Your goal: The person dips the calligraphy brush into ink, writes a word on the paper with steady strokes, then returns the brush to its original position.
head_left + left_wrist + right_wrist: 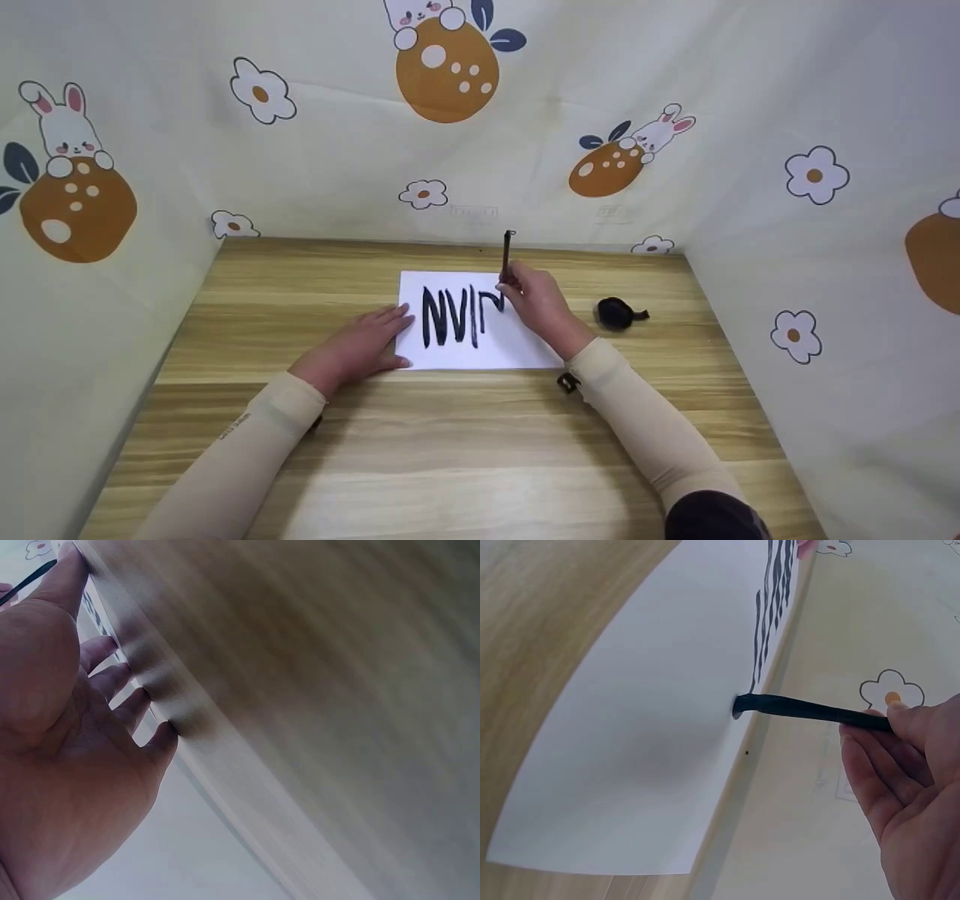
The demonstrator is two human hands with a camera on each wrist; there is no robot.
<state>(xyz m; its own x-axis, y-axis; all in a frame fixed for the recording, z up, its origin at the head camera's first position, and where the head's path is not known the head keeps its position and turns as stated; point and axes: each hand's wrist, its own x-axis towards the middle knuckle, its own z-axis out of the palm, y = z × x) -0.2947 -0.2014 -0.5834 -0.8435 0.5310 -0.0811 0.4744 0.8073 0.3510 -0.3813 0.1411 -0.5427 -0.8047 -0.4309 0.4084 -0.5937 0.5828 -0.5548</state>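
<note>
A sheet of white paper (517,352) lies on the wooden table with thick black strokes (450,319) on its left and middle part. My right hand (536,300) pinches a dark writing brush (802,708) between thumb and fingers, and the brush stands nearly upright in the head view. In the right wrist view the brush's tip touches the paper at the end of a black stroke. My left hand (367,341) rests at the paper's left edge, fingers spread and fairly straight. The left wrist view shows those fingertips (163,736) pressing on the surface.
To the right of the paper sits a small black ink dish (615,313) with a short handle. The wooden table (450,450) is enclosed by pale cloth walls (337,150) printed with rabbits, oranges and flowers.
</note>
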